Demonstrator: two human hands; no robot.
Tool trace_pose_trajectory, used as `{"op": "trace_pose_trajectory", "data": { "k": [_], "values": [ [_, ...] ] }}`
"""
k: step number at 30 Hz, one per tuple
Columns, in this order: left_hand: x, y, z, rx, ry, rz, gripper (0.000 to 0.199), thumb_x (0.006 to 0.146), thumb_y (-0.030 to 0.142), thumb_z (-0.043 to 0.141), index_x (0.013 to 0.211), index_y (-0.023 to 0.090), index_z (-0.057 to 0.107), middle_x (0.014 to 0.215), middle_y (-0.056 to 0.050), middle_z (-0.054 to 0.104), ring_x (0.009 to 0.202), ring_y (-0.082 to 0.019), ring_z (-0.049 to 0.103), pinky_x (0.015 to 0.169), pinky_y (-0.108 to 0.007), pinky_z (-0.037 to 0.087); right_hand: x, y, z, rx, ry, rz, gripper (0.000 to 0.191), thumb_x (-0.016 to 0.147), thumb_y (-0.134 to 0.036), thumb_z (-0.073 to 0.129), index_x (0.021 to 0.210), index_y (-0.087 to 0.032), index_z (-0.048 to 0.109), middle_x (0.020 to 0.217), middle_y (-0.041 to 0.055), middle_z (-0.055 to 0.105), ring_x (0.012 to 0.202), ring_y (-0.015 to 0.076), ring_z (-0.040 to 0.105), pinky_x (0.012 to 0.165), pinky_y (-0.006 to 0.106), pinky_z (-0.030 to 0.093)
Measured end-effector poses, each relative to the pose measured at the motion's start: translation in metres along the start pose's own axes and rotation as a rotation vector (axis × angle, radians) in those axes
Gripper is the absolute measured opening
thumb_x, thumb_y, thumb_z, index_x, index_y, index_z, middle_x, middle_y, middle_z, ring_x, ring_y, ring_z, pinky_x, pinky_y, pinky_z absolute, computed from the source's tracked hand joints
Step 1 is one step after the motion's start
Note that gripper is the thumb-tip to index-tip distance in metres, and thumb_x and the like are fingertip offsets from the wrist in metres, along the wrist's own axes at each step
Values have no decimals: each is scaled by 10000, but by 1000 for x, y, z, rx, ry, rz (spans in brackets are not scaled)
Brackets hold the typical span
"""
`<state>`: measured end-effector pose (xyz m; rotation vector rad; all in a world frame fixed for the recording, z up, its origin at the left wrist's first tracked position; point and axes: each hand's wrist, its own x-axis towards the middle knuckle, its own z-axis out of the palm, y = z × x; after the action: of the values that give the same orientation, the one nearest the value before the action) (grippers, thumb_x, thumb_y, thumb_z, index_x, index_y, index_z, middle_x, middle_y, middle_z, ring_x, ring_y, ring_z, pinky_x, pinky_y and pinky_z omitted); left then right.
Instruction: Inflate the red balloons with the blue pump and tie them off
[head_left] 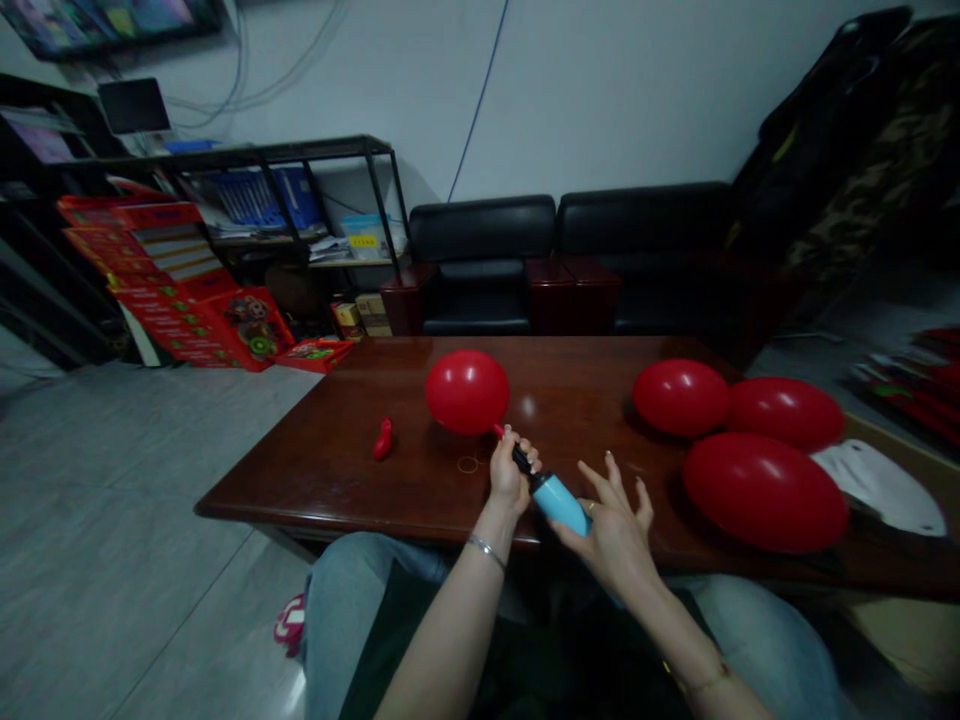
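My left hand (pixel 510 470) is closed around the black nozzle end of a hand pump, pinching the neck of an inflated red balloon (pixel 467 392) there. The light blue barrel of the balloon pump (pixel 561 504) slants down to the right. At its lower end is my right hand (pixel 616 530), with fingers spread and the thumb by the barrel; the pump's rear end is hidden behind this hand. An uninflated red balloon (pixel 383 439) lies on the table to the left. Thin yellowish rings (pixel 468 464) rest below the inflated balloon.
Three inflated balloons, one at the front (pixel 765 492), sit on the right of the brown table (pixel 345 490), beside a white flat item (pixel 881 485). Behind stand black sofas (pixel 484 250) and a shelf rack (pixel 300 155). Red boxes (pixel 180 300) are stacked at left.
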<state>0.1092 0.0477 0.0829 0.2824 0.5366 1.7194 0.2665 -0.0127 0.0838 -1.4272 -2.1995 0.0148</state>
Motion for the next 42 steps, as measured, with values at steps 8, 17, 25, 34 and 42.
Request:
{"op": "trace_pose_trajectory", "data": {
  "k": [8, 17, 25, 34, 42],
  "values": [
    [10, 20, -5, 27, 88, 51, 318, 819, 314, 722, 778, 197, 429, 617, 61, 425, 460, -52, 377, 411, -164, 268, -4, 1, 13, 34, -9, -15, 312, 795, -497, 632, 867, -225, 768, 1452, 87, 519, 1457, 369, 257, 1146, 632, 78],
    [26, 40, -10, 7, 140, 66, 319, 874, 334, 667, 751, 197, 406, 603, 66, 381, 440, -43, 349, 385, -153, 225, -55, 25, 0, -53, -2, -20, 321, 769, -538, 623, 795, -246, 757, 1442, 69, 527, 1446, 376, 281, 1134, 632, 125],
    [3, 10, -6, 62, 32, 11, 311, 844, 350, 689, 770, 195, 431, 619, 54, 430, 467, -61, 393, 410, -170, 295, -7, 2, 14, 37, -67, 21, 316, 797, -510, 621, 817, -227, 760, 1467, 66, 505, 1465, 372, 242, 1137, 646, 97],
    [10, 19, -8, 87, 87, 3, 350, 841, 371, 698, 741, 195, 413, 603, 62, 403, 441, -52, 355, 389, -164, 256, -23, -7, 16, 69, -1, 59, 310, 822, -492, 595, 822, -234, 766, 1428, 81, 544, 1447, 359, 294, 1152, 624, 103],
    [28, 40, -10, 51, 132, 24, 319, 878, 342, 652, 741, 194, 406, 591, 64, 383, 432, -45, 345, 379, -147, 217, -64, 15, -1, -10, -24, 44, 295, 784, -520, 629, 864, -273, 770, 1438, 60, 534, 1455, 367, 275, 1138, 631, 150]
  ]
}}
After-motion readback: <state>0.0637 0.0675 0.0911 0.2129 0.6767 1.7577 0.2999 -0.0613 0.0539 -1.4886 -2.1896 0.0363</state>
